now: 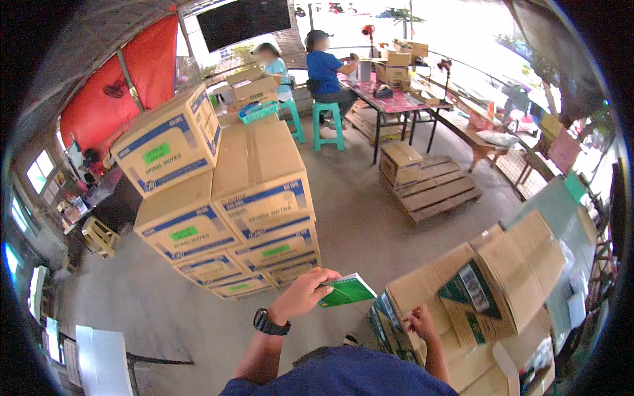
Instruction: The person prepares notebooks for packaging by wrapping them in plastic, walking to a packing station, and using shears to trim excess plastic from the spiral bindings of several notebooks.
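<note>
A small green spiral notebook (349, 290) is held out flat in my left hand (305, 294), the fingers closed on its left end. A black watch sits on my left wrist. My right hand (417, 321) hovers by the cardboard cartons on the right, its fingers curled in and nothing visible in them. Just beyond it, a carton (429, 277) with dark green printed sides stands close to another brown carton (522, 267). Left of the notebook rises a stack of brown cartons (261, 158) with blue bands and green labels.
Two people sit on teal stools (328, 125) at the back, one at a red-patterned table (386, 100) with boxes on it. A wooden pallet (439, 188) carries a small carton (400, 165). A teal basket (259, 112) rests behind the stack. A wooden stool (100, 235) stands at left.
</note>
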Motion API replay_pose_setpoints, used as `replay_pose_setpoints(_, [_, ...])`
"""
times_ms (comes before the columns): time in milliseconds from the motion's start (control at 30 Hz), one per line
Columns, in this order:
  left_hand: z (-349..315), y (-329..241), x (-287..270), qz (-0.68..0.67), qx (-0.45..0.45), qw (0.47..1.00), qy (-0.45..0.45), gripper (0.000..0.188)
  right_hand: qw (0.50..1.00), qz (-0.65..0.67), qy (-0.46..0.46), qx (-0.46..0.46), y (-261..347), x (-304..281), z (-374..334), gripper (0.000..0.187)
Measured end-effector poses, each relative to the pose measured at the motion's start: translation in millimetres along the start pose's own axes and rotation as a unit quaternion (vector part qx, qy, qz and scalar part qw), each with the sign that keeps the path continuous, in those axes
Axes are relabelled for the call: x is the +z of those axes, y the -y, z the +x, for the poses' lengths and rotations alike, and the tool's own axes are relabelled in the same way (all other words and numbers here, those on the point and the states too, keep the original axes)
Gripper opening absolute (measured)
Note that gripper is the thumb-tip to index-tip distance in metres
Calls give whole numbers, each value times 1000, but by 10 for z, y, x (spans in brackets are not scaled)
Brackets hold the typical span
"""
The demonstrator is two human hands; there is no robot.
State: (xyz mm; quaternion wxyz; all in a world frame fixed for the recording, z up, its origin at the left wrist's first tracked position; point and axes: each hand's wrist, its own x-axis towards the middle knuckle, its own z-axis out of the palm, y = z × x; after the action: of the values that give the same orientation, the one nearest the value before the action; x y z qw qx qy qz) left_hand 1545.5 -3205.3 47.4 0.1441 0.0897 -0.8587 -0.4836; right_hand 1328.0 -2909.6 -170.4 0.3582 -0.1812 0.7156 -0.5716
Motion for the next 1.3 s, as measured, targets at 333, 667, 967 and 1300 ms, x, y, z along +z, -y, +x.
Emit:
replay_pose_setpoints(333, [2276, 705, -1826, 223, 90, 962, -133, 22, 977, -202, 41, -44, 1566, 40, 3004, 12])
replay_pose_setpoints(667, [5538, 1109, -2337, 344, 263, 901, -26, 26, 980, -104, -153, 69, 691, -895, 4007, 20])
replay_pose_setpoints(967, [7468, 2198, -2359, 402, 280, 870, -57, 27, 974, -116, -130, 142, 571, -2456, 5793, 24])
replay_pose_setpoints(1300, [8105, 2553, -2965, 418, 87, 877, -219, 27, 974, -205, -18, -90, 2684, -2625, 9619, 19])
